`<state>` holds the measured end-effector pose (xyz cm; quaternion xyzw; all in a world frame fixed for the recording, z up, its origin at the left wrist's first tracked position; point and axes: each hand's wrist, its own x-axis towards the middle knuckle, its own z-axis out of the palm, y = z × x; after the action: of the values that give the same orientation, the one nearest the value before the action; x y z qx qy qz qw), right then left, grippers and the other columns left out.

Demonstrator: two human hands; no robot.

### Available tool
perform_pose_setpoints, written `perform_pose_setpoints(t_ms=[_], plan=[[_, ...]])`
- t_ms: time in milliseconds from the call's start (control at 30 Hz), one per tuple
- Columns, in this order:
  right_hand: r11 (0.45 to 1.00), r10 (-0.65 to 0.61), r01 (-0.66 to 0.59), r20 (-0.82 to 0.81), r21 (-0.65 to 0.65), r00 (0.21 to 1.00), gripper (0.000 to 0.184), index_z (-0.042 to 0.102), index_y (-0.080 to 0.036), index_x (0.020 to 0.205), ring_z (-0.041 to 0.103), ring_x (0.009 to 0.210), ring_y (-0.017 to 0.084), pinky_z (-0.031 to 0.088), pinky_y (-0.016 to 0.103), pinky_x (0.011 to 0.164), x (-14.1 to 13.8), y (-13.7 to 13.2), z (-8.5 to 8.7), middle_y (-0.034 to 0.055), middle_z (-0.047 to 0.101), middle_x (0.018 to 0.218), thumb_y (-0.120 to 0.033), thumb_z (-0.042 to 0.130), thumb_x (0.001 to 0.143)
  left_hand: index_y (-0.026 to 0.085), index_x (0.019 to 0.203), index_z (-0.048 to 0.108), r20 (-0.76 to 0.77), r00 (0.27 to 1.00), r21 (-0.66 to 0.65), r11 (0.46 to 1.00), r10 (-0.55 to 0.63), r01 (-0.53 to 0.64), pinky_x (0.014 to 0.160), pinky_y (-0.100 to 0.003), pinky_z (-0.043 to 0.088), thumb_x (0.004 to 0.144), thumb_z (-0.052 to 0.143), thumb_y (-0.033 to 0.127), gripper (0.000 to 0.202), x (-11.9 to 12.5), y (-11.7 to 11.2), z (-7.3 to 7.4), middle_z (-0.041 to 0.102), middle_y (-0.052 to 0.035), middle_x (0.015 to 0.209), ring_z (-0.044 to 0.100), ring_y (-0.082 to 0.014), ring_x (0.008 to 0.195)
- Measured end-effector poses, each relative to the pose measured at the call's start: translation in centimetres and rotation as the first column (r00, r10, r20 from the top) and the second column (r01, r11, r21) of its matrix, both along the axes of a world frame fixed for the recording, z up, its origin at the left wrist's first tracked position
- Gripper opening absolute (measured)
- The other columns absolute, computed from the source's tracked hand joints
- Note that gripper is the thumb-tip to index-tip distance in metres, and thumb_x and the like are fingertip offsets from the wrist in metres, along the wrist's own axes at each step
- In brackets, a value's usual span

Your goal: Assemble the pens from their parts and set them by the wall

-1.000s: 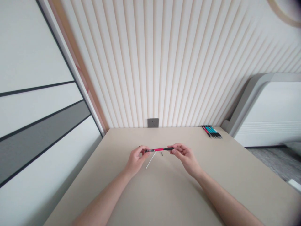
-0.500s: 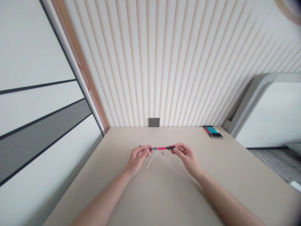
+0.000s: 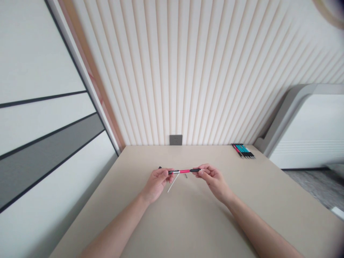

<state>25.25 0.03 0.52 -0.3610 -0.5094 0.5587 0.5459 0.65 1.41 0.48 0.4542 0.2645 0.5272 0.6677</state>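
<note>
Both of my hands hold one red and black pen (image 3: 184,171) level above the beige table (image 3: 188,222). My left hand (image 3: 156,182) pinches its left end, where a silver section shows. My right hand (image 3: 213,178) pinches the black right end. Under the pen a thin white refill tube (image 3: 172,184) lies slanted on the table, with a small dark part (image 3: 185,176) beside it.
A row of several teal, red and black pens (image 3: 243,150) lies at the table's far right corner. A grey wall socket (image 3: 175,139) sits in the ribbed wall behind the table. A white cabinet stands at the left, a grey and white bed frame at the right.
The pen has shifted slightly and a silver section now shows near my left hand, as if the two halves have drawn a little apart. Both hands keep their grip.
</note>
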Motion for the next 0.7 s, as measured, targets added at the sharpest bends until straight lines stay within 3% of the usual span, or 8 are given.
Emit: perform_pose_setpoints(t_ms=[200,433,700], plan=[[0.998,-0.068,0.068,0.008,0.017,0.998,0.029,0.064,-0.022,0.093,0.069,0.091,0.023,0.051,0.037,0.086,0.00,0.11,-0.03,0.0074,0.073,0.097,-0.044,0.073,0.078,0.012,0.107,0.070,-0.061,0.998,0.080,0.997,0.026,-0.021,0.062,-0.029,0.042,0.083,0.065,0.050,0.045,-0.06,0.05,0.12,0.068,-0.0121,0.091,0.055,-0.0142,0.065],[0.997,-0.063,0.060,0.058,0.039,0.996,0.033,0.065,-0.022,0.088,0.070,0.091,0.024,0.052,0.038,0.086,-0.09,-0.09,0.27,0.0079,0.074,0.096,-0.050,0.075,0.074,0.013,0.102,0.070,-0.366,0.916,0.149,0.982,0.167,-0.119,0.063,-0.026,0.045,0.080,0.070,0.035,0.031,-0.02,0.24,-0.39,0.071,-0.0080,0.086,0.055,-0.0131,0.064],[0.997,-0.079,0.075,0.161,0.033,0.984,0.034,0.067,-0.019,0.084,0.071,0.081,0.024,0.054,0.037,0.078,0.14,-0.18,0.09,0.0097,0.076,0.082,-0.052,0.069,0.079,0.013,0.099,0.071,-0.388,0.909,0.188,0.979,0.150,-0.082,0.066,-0.027,0.047,0.080,0.070,0.032,0.028,-0.24,0.11,-0.14,0.072,-0.0083,0.084,0.057,-0.0146,0.066]])
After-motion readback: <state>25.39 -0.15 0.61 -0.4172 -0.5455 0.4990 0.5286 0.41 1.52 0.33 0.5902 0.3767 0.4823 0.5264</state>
